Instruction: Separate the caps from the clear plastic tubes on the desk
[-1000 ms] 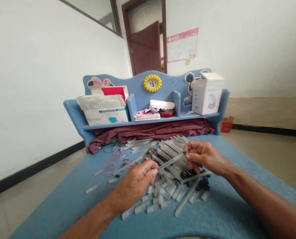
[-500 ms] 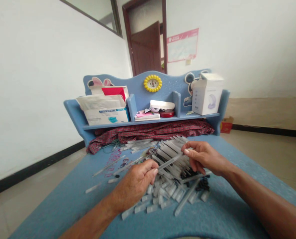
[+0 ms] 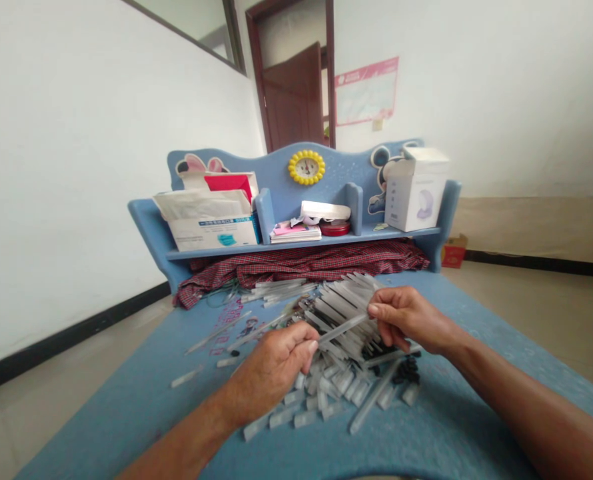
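Between my two hands a slim, translucent plastic tube (image 3: 344, 329) slants up to the right. My left hand (image 3: 285, 353) pinches its lower end between thumb and fingers. At the upper end, the thumb and forefinger of my right hand (image 3: 400, 315) close on the tip; whether a smaller part sits in that pinch is hidden. Beneath lies a heap of similar long tubes (image 3: 339, 300). Short translucent caps (image 3: 305, 419) are spread in front of them. Small black plugs (image 3: 407, 371) are piled below my right hand.
The blue table (image 3: 141, 413) carries a few loose tubes at the left. Behind the heap runs a bunched checked cloth (image 3: 296, 263). A shelf above it holds a mask box (image 3: 216, 230), a white carton (image 3: 416, 193) and a red tin (image 3: 335, 229).
My right hand has shifted slightly to the right, at the tube's upper end. My left hand has barely moved. The heap and the caps look the same.
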Tool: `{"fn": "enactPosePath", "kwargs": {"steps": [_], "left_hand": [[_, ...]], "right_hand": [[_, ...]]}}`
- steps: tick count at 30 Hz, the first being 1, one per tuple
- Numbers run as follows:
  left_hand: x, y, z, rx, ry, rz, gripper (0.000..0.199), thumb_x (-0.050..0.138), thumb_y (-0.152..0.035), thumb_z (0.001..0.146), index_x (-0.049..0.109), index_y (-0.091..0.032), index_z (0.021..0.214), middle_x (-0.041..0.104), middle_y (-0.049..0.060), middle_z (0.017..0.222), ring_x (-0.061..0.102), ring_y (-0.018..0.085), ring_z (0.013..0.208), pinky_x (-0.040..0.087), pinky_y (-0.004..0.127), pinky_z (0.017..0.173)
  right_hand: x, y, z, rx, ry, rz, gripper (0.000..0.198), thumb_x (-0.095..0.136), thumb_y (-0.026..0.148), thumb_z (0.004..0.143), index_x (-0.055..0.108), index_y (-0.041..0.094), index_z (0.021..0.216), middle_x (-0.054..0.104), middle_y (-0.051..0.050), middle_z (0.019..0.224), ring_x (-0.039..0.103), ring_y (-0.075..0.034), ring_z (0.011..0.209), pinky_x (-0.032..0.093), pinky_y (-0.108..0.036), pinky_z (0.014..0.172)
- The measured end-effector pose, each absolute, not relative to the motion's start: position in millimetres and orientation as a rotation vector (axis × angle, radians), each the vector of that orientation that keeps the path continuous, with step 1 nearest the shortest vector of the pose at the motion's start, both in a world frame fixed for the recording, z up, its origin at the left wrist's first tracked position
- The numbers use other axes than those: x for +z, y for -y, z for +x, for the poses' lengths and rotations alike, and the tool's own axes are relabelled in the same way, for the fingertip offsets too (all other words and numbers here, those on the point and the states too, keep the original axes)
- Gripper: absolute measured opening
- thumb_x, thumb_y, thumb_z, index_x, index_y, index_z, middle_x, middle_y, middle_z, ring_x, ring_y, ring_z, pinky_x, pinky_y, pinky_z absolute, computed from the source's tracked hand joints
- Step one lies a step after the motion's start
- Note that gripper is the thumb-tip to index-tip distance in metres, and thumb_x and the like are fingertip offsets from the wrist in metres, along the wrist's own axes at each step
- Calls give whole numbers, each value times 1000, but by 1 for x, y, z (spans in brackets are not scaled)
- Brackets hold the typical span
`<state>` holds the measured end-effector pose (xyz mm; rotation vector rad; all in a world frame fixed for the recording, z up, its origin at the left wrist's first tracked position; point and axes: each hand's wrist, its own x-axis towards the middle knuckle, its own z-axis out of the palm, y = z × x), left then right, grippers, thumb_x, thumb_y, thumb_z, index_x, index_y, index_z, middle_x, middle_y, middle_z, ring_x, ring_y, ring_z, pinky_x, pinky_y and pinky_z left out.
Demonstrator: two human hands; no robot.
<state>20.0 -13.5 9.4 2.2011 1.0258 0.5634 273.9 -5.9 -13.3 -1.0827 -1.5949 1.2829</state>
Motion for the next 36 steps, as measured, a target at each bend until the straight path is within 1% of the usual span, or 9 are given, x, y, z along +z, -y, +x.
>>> {"fn": "enactPosePath", "kwargs": {"steps": [7,12,16,18,23,27,31,33,36], "left_hand": [[9,12,17,448,-985,1720,34,47,-48,82,53,-15,76,50,-4,50,29,6,40,20,18,40],[10,11,16,448,-965,1625,38,50,-53,79,53,-15,74,49,-4,49,27,5,39,16,18,39],[11,14,20,551,-967,1698,32,62,-45,73,55,-15,83,48,-6,55,35,6,47,25,17,45],[10,15,22,618,-995,1724,30,66,-41,68,54,-15,79,48,-7,57,38,6,50,27,17,47],[5,12,23,635,-1064,1677,27,59,-42,72,55,-15,73,45,-7,44,32,6,40,21,17,41],[7,9,20,546,-1088,1670,37,52,-49,78,56,-14,67,50,-4,46,29,5,36,18,18,38],[9,8,18,503,-1104,1659,41,50,-53,79,57,-13,68,50,-3,48,29,5,38,18,18,39],[10,8,18,507,-1111,1652,42,51,-54,78,56,-14,68,48,-4,47,29,5,39,17,18,39],[10,8,19,542,-1126,1646,40,52,-54,77,55,-15,67,44,-6,45,28,6,40,16,19,40]], "right_hand": [[-6,13,278,1400,1649,-950,33,66,45,76,52,15,77,69,-3,60,62,-12,42,30,-18,36],[-6,14,279,1395,1652,-896,28,67,38,77,52,15,81,72,-6,68,67,-15,51,35,-18,39],[-7,12,277,1360,1619,-926,28,67,38,77,52,15,83,71,-5,68,67,-15,51,36,-19,39],[-7,13,276,1352,1610,-932,29,67,39,76,52,15,83,71,-5,68,66,-15,51,36,-19,40],[-5,16,275,1346,1634,-945,29,66,39,77,52,15,82,71,-5,69,67,-15,53,37,-20,42],[-4,17,276,1295,1653,-948,28,66,40,77,52,16,82,71,-5,70,67,-15,54,38,-21,43],[-2,14,280,1197,1615,-950,27,66,37,76,51,16,83,70,-4,69,66,-14,54,39,-22,44],[-3,10,282,1134,1586,-992,26,64,37,77,50,17,83,68,-2,66,62,-13,48,36,-21,41],[-8,3,283,975,1596,-1141,23,59,38,78,52,17,84,61,3,53,49,-9,35,30,-21,36]]}}
